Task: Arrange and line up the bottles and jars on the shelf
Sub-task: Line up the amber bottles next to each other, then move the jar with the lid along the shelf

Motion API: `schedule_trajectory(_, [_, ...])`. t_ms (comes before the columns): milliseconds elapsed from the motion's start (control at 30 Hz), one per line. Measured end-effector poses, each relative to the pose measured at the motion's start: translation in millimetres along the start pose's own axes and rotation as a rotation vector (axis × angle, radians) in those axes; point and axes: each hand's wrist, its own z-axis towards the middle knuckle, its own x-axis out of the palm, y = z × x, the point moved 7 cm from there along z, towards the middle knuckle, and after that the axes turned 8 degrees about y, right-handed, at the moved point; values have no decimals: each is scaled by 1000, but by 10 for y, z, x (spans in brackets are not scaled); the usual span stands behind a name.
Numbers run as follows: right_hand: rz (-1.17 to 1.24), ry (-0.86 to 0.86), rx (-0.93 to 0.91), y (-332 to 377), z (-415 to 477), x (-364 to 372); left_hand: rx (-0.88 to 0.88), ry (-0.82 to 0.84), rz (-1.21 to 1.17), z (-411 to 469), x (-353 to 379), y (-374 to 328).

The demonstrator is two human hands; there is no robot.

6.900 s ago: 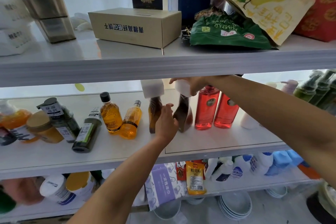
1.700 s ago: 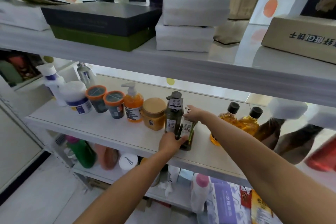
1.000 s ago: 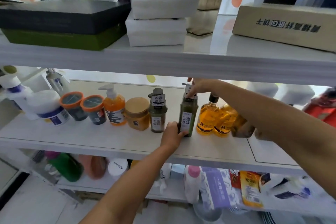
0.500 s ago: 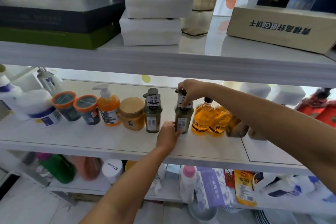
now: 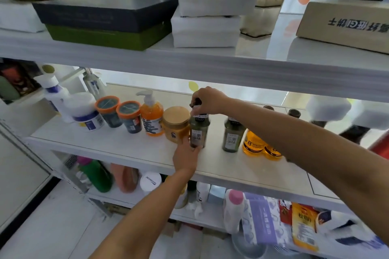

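Curled fingers of the right hand pinch the pump top of a dark green cylindrical plastic bottle; the left hand grips its base; it stands upright on the glossy white shelf, just beside a squat amber jar with a matt tan lid.

"三重净味" on label of left green bottle, same on right green bottle. Big "8" on amber bottle. Cardboard box: upside-down Chinese print with "GI".

Dark green bottle, orange pump bottle, white shelf.
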Motion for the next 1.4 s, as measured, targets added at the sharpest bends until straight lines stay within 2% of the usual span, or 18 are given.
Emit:
schedule_trajectory(467, [-89, -5, 116, -292, -241, -77, 81, 46, 54, 55, 257, -228])
schedule_trajectory(633, [-168, 45, 75, -97, -168, -38, -52, -4, -32, -42, 129, 9])
schedule_trajectory(767, [-192, -29, -38, 258, -63, -59, -186, -80, -210, -148, -115, 231])
schedule_trajectory(833, [-213, -60, -92, 493, 24, -59, -247, -58, -297, -159, -246, 311])
schedule_trajectory(933, [-255, -51, -92, 725, 185, 14, -258, 90, -406, -115, -376, 323])
schedule_trajectory(1033, [-294, 25, -21, 796, 308, 155, -237, 184, -418, -34, -496, 348])
schedule_trajectory(1233, [-195, 187, 218, 531, 527, 395, -175, 318, -491, 186, -511, 423])
schedule_trajectory(1400, [-211, 196, 365, 500, 701, 513, -119, 374, -473, 331, -454, 568])
